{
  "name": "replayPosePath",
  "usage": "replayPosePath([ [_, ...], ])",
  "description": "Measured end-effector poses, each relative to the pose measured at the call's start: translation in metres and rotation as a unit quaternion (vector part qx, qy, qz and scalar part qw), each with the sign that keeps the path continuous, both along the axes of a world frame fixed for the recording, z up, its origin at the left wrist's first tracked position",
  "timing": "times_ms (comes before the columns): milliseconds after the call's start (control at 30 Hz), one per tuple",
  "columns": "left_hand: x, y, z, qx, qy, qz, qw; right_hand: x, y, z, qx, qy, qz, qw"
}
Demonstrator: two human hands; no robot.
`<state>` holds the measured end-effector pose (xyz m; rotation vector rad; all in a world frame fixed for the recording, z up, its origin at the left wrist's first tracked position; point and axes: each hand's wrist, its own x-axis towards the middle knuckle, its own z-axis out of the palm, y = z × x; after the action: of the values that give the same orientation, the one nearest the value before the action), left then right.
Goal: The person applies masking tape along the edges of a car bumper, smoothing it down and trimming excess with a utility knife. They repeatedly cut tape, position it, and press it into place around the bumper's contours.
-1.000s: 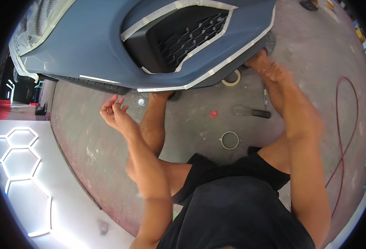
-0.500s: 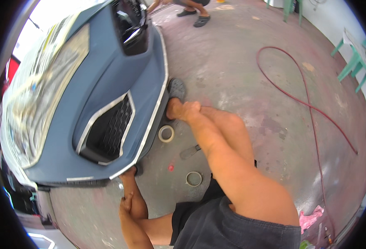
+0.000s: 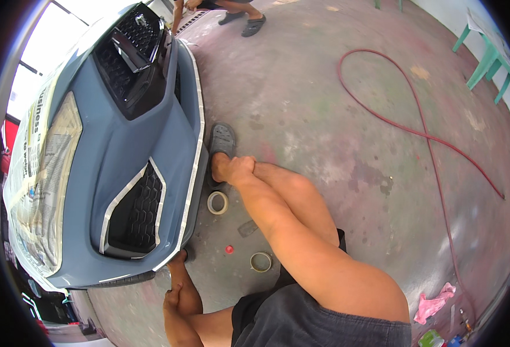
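Observation:
My right hand [image 3: 241,168] is wrapped round my right lower leg, just above the ankle and a grey clog [image 3: 223,139]. Farther down, my left hand [image 3: 174,296] is closed round my left shin. Both hands are beside the front of a blue-grey car bumper [image 3: 122,136], and neither touches it. White tape outlines its black honeycomb side grille [image 3: 144,211] and its lower edge. Between my legs, a roll of masking tape [image 3: 226,203] lies near the bumper. A thinner tape roll [image 3: 252,264], a small red cap [image 3: 229,250] and a flat dark piece [image 3: 247,229] lie nearby.
Taped newspaper [image 3: 49,150] covers the car's upper front. A red hose [image 3: 426,135] loops over the floor at right. A green stool [image 3: 486,62] stands by the wall. Another person's clog [image 3: 254,26] shows at the top. A pink cloth [image 3: 434,303] lies lower right.
The view has shifted, so the car sits farther left and lower, with more of its front grille showing. Both my hands keep their hold on my legs.

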<state>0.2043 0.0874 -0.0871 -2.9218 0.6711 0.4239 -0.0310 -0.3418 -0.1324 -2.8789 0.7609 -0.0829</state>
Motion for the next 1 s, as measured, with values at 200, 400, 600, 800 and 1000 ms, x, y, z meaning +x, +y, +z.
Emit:
replayPosePath([
  [200, 0.008, 0.074, 0.025, -0.014, 0.059, 0.055, 0.997, 0.001, 0.004, -0.009, -0.041, 0.022, 0.005, 0.999],
  [400, -0.042, 0.1, 0.035, -0.021, 0.046, 0.112, 0.992, -0.045, -0.024, -0.014, -0.085, 0.122, -0.049, 0.988],
  [600, -0.185, 0.056, 0.014, -0.338, 0.024, 0.016, 0.941, -0.032, 0.017, 0.005, -0.123, 0.134, -0.022, 0.983],
  [800, -0.271, -0.011, -0.074, -0.139, 0.308, -0.178, 0.924, -0.066, -0.044, -0.029, -0.063, -0.04, 0.024, 0.997],
  [1000, -0.285, 0.007, -0.088, -0.073, 0.203, -0.149, 0.965, -0.083, 0.136, 0.048, 0.021, -0.121, 0.063, 0.99],
])
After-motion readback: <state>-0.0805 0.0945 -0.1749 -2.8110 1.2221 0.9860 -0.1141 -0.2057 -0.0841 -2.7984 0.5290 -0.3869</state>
